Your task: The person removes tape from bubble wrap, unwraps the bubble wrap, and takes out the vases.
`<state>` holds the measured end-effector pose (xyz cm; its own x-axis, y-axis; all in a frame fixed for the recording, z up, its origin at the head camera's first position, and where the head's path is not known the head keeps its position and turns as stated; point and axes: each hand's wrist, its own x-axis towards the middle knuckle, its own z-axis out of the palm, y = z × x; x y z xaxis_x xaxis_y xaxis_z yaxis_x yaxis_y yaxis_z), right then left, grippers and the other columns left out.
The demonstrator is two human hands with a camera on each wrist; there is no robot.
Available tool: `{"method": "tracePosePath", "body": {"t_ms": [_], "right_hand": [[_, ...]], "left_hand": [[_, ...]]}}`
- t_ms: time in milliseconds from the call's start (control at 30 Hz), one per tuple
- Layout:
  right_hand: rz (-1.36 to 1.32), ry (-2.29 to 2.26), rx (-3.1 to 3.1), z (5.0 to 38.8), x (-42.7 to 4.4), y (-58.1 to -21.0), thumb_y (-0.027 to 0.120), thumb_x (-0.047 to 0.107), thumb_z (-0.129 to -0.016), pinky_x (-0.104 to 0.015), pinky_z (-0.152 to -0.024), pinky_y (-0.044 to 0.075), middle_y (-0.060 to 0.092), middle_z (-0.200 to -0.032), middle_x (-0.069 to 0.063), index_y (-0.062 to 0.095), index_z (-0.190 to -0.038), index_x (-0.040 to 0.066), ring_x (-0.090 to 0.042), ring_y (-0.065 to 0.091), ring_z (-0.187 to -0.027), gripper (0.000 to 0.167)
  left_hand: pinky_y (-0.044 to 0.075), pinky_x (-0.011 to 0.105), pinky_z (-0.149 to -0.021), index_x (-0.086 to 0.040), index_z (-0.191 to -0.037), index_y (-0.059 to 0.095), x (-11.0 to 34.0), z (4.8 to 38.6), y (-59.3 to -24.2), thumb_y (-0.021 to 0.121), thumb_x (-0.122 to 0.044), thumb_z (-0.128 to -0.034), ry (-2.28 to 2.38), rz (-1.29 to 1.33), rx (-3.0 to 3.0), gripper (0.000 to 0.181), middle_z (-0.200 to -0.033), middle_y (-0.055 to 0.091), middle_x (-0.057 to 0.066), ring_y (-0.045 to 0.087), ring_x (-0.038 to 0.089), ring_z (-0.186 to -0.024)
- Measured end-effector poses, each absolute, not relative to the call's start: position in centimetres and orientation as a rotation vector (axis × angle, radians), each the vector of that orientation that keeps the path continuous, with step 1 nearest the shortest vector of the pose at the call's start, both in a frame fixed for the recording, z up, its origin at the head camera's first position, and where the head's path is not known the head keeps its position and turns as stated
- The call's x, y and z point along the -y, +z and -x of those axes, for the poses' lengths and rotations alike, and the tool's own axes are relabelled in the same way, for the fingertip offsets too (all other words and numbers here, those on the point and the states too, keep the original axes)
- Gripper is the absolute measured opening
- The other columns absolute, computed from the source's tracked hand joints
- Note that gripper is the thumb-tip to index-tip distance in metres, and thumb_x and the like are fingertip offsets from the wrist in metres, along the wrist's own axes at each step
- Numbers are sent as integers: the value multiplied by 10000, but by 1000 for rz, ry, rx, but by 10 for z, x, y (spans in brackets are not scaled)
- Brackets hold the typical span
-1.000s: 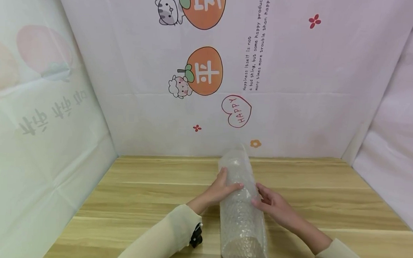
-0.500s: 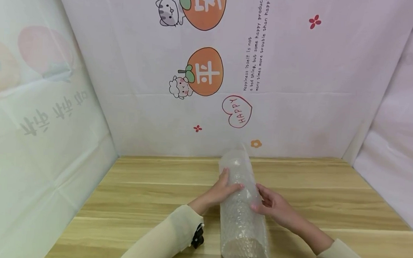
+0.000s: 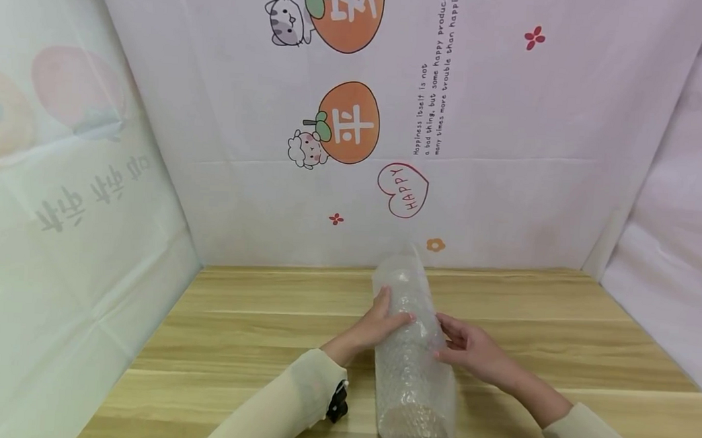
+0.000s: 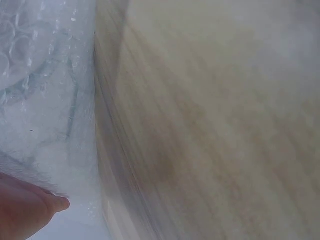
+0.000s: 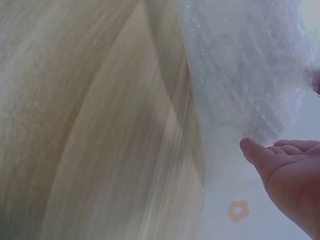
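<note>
A roll of clear bubble wrap (image 3: 411, 381) lies lengthwise on the wooden table, its open round end toward me. My left hand (image 3: 375, 323) holds it from the left, thumb laid over the top and fingers along the far left side, partly hidden. On the roll's right side is my right hand (image 3: 477, 354), its thumb and fingers spread apart and lightly touching the wrap. In the right wrist view the right hand (image 5: 290, 175) has loosely extended fingers against the roll. The left wrist view shows part of the left hand (image 4: 27, 207) beside the plastic.
The wood-grain table (image 3: 250, 326) extends on both sides of the roll. A white printed cloth (image 3: 495, 187) hangs behind it, close to the roll's far end. More cloth panels stand at the left (image 3: 73, 284) and right (image 3: 676, 262).
My right thumb has shifted slightly to the right, and the wrap's right edge near me has drawn in closer to the roll. The left hand has hardly moved.
</note>
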<state>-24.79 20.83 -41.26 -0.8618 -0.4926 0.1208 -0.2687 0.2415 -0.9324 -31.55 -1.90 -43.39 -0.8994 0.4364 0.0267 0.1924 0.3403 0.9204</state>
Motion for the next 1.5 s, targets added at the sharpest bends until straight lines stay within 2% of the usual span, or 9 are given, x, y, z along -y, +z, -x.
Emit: {"method": "tracePosePath", "body": {"t_ms": [233, 500, 767, 1333, 1500], "right_hand": [[681, -1699, -2327, 248, -208, -415, 676, 126, -920, -332, -927, 485, 225, -1465, -391, 197, -1424, -219, -515, 374, -1281, 777], [597, -1665, -2501, 245, -203, -416, 720, 163, -892, -300, -856, 524, 383, -1390, -377, 344, -1374, -215, -464, 497, -1209, 718], [632, -1601, -2678, 239, -199, -415, 699, 182, -912, -294, -800, 547, 505, -1308, -340, 457, -1316, -197, -392, 581, -1140, 604], [601, -1538, -2881, 239, -197, -422, 656, 117, -928, -339, -828, 539, 605, -1211, -283, 557, -1244, -165, -379, 594, -1121, 435], [603, -1575, -2871, 236, -198, -421, 630, 127, -946, -293, -799, 544, 619, -1202, -264, 572, -1245, -144, -353, 617, -1090, 408]], "left_hand": [[117, 464, -1154, 22, -1536, -19, 18, 316, -435, 563, -467, -913, 1587, -594, -2389, 983, -1598, -29, 203, 21, 302, -1453], [130, 469, -1152, 42, -1531, -2, 17, 317, -436, 558, -440, -923, 1593, -610, -2400, 957, -1593, -11, 222, 38, 316, -1453], [111, 464, -1155, 35, -1533, -5, 18, 316, -434, 555, -449, -920, 1598, -591, -2392, 961, -1595, -19, 217, 25, 314, -1454], [94, 460, -1158, 42, -1529, -20, 19, 316, -435, 562, -440, -922, 1610, -598, -2370, 969, -1593, -30, 221, 3, 310, -1456], [94, 456, -1158, 42, -1529, -18, 20, 315, -435, 557, -438, -923, 1613, -594, -2366, 963, -1594, -27, 217, 6, 305, -1456]]}}
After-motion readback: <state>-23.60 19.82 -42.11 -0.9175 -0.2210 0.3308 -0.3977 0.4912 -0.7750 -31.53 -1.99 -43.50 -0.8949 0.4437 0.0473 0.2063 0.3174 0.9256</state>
